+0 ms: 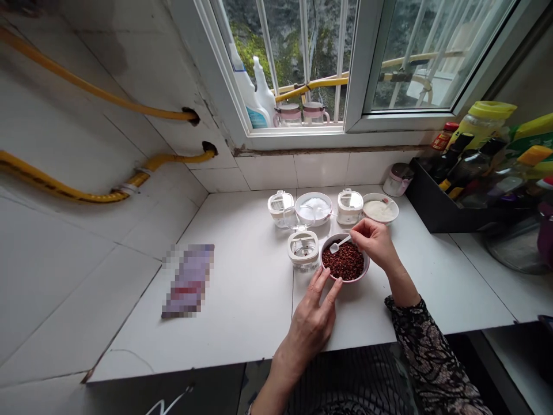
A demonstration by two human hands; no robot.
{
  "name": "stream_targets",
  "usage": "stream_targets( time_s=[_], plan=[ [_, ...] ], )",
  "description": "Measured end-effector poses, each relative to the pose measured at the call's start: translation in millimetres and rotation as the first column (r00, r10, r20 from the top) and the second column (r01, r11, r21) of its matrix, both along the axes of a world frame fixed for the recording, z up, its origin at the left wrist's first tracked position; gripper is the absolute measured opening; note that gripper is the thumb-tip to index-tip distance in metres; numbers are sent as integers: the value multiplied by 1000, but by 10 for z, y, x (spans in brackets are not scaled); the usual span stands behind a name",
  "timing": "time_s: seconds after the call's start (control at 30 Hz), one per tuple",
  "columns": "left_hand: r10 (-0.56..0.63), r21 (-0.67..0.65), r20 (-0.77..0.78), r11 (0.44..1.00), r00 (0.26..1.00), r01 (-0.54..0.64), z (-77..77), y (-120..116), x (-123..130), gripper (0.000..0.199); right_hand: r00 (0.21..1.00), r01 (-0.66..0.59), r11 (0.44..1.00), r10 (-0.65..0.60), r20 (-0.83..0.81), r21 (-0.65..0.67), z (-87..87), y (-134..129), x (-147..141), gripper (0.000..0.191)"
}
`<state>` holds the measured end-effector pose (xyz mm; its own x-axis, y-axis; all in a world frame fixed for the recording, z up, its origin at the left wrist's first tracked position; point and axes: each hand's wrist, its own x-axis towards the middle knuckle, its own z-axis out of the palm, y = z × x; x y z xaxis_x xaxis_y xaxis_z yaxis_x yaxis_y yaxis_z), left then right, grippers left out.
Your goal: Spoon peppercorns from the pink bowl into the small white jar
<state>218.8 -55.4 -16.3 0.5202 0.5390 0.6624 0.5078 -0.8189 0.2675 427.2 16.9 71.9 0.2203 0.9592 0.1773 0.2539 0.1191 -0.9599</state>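
Observation:
My right hand [375, 241] pinches the handle of a small white spoon [335, 247], its scoop resting at the surface of some dark red-brown peppercorn-like grains [344, 262]. These fill a round bowl [367, 271] with a pinkish outside. With fingers stretched out, my left hand [317, 308] touches the bowl's near left rim. Just left of the bowl stands a clear jar [303, 251] with a white-framed lid. Behind are two similar jars, a left one [280, 207] and a right one [349, 206], plus a bowl of white grains [314, 208] and a bowl of cream-coloured powder [380, 208].
A pixelated purple packet [189, 282] lies on the white counter [246, 311] at left. On the right, a black bin [436, 210] holds several bottles, with a lidded jar [398, 179] beside it. Spray bottles [261, 95] stand at the window. Yellow pipes [129, 187] cross the left wall.

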Motion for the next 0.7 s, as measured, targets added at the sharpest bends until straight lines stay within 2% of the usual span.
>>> stream_targets(
  time_s=[0.13,0.3,0.7],
  plan=[
    [4,-2,5,1000,1000,-4,0,-2,2,80,997,-64,998,64,31,-9,-16,-19,-47,18],
    [0,-7,12,1000,1000,0,-4,-5,0,78,1000,4,1000,-4,-20,-3,-31,8,-6,18],
    [0,0,1,1000,1000,0,-1,-5,2,75,1000,2,1000,-2,12,5,-2,5,29,17]
  ],
)
